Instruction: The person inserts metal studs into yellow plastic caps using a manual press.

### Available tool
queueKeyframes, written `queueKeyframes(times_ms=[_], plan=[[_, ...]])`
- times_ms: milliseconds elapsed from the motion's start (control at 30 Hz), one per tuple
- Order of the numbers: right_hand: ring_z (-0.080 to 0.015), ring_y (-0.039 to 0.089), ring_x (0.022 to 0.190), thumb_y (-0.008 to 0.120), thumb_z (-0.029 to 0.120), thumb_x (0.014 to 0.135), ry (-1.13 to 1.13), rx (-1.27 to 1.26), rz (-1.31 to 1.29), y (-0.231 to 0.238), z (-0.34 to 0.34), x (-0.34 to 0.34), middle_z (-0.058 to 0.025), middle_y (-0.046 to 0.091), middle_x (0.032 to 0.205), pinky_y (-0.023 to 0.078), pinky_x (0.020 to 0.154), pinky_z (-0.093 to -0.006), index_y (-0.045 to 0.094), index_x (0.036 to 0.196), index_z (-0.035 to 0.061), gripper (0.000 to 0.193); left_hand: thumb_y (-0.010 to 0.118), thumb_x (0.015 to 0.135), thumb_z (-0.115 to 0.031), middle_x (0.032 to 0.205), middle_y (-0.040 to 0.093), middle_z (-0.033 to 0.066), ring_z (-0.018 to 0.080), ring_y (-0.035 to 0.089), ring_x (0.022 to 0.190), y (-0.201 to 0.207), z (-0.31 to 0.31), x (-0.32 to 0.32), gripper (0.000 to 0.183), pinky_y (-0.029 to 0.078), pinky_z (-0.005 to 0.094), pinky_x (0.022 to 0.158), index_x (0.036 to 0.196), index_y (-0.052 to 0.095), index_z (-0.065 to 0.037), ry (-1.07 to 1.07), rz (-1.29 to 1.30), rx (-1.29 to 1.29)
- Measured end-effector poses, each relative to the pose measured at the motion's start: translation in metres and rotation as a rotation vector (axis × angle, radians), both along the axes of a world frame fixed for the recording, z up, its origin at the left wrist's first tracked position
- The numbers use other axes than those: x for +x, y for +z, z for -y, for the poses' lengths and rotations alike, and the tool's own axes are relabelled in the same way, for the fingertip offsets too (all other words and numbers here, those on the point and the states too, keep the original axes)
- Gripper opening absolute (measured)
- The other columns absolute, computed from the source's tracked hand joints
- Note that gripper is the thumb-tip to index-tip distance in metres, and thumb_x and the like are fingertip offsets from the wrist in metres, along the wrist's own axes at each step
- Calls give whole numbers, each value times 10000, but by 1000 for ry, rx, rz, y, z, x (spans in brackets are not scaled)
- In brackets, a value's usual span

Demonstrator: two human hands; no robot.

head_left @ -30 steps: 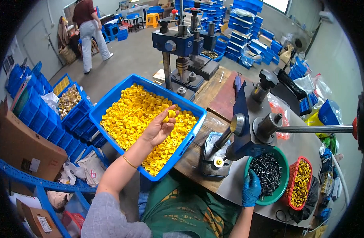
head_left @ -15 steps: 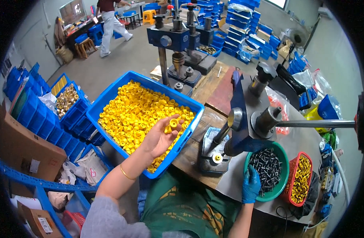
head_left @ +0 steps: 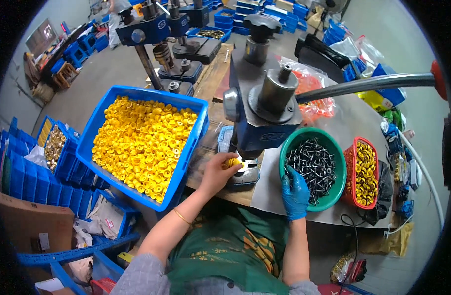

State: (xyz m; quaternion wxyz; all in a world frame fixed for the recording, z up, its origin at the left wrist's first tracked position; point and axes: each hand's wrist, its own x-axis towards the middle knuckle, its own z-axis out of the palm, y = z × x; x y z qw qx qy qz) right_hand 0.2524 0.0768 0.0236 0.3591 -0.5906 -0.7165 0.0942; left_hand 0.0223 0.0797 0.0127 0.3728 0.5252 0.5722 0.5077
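My bare left hand [head_left: 217, 174] is at the base of a blue hand press [head_left: 269, 133], its fingers closed around a yellow cap [head_left: 232, 162]. Beside the fingertips, under the press ram, a pale round seat [head_left: 243, 166] shows in part. My right hand [head_left: 295, 194], in a blue glove, is at the near left side of a green bowl [head_left: 339, 169]. Its fingers bend together against the black screws [head_left: 311, 164]; whether they pinch one is hidden. To the left, a large blue bin [head_left: 103, 178] holds a heap of yellow caps [head_left: 141, 142].
Right of the bowl stands a red basket [head_left: 350, 182] of yellow and metallic parts. The press's long lever [head_left: 368, 87] reaches out rightward. More presses [head_left: 149, 30] stand farther back. Stacked blue crates [head_left: 36, 184] and a cardboard box [head_left: 33, 223] fill the left side.
My left hand has moved from over the blue bin to the press base, carrying yellow caps. The right hand stays at the green bowl. The view has shifted, and the walking person is now mostly cut off.
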Motion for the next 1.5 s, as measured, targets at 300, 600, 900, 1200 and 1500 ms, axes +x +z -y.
queueKeyframes(times_ms=[300, 600, 900, 1200, 1500], plan=[[-294, 536, 887, 555, 107, 763, 8, 33, 9, 20, -35, 48, -141, 592, 918, 413, 808, -373, 588, 967, 51, 214, 611, 775, -97, 752, 524, -4, 65, 483, 650, 6, 13, -9, 234, 382, 175, 522, 992, 544, -39, -66, 404, -277], [-336, 560, 750, 566, 177, 701, 32, -148, 380, 26, -99, 73, -163, 591, 795, 454, 687, -426, 641, 787, 107, 134, 546, 821, -148, 744, 477, -13, 68, 441, 600, 15, 55, -16, 177, 316, 158, 460, 974, 518, -64, 42, 958, -435], [-314, 580, 692, 605, 224, 692, -56, -501, 341, 41, -30, 106, -153, 603, 742, 465, 638, -397, 641, 753, 89, 153, 508, 839, -133, 795, 495, 25, 93, 446, 609, 2, 80, -50, 155, 313, 148, 418, 972, 494, -54, 53, 1124, -391], [-249, 589, 656, 627, 206, 724, -86, -282, 431, 23, -7, 74, -111, 621, 778, 466, 617, -339, 648, 809, 95, 142, 528, 829, -147, 812, 507, 19, 97, 446, 630, 8, 77, -30, 179, 326, 160, 464, 984, 499, -62, -5, 1116, -436], [-111, 577, 769, 574, 67, 793, 231, -533, -970, -14, -21, -71, -72, 626, 856, 459, 696, -225, 602, 938, -22, 173, 536, 824, -133, 808, 517, 18, 102, 455, 622, 12, 88, -26, 164, 327, 167, 458, 967, 522, -52, -42, 1167, -439]])
